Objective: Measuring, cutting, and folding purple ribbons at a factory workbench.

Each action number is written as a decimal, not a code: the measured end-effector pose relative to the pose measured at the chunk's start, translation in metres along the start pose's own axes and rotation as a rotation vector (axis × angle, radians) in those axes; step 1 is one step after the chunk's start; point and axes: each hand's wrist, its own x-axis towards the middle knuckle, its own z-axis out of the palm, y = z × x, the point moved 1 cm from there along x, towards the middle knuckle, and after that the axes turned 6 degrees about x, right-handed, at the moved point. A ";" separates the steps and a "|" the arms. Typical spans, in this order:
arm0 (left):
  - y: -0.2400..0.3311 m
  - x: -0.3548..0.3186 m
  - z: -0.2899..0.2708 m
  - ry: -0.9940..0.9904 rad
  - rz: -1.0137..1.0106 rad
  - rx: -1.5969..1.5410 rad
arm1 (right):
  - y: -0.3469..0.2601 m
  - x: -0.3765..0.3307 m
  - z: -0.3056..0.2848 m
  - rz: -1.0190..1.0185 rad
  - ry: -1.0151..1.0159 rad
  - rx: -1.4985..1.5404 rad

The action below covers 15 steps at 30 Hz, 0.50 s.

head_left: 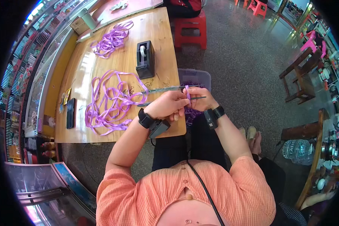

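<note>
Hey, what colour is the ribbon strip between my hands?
Light purple; the ribbon strip shows best in the head view, the only one here.

Speckled dark grey floor (245, 75), faintly shiny. Pale wooden table (162, 32) at left, bright glare across left part of top; pinkish tabletop (141, 6) beyond far end. Packed shelves (17, 79) along left wall; glass-fronted case (45, 184) near left. Red plastic stool (191, 32) far, just right of table; smaller red stools (257, 8) far right. Dark wooden chair (300, 79) at right.
</note>
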 end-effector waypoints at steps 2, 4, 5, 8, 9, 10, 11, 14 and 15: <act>-0.004 0.001 0.000 0.037 0.028 0.020 | 0.005 0.000 0.004 -0.050 0.068 0.070; -0.003 -0.002 0.003 0.073 0.041 0.034 | 0.010 -0.001 0.004 -0.035 0.009 0.128; -0.002 -0.004 0.004 0.115 0.057 0.049 | 0.012 -0.002 0.004 -0.020 -0.054 0.181; 0.005 -0.008 0.006 0.342 0.075 0.087 | 0.009 -0.004 0.007 -0.030 -0.012 0.145; 0.004 -0.007 0.005 0.342 0.074 0.088 | 0.009 -0.004 0.008 -0.030 -0.013 0.145; 0.003 -0.007 0.004 0.340 0.096 0.080 | 0.009 -0.005 0.009 -0.048 0.063 0.126; 0.002 -0.007 0.003 0.337 0.119 0.073 | 0.009 -0.006 0.010 -0.067 0.139 0.106; 0.000 -0.008 0.003 0.271 0.185 0.139 | 0.010 -0.008 0.019 -0.054 0.150 0.177; 0.001 -0.006 0.005 0.268 0.190 0.139 | 0.008 -0.010 0.014 -0.058 0.152 0.175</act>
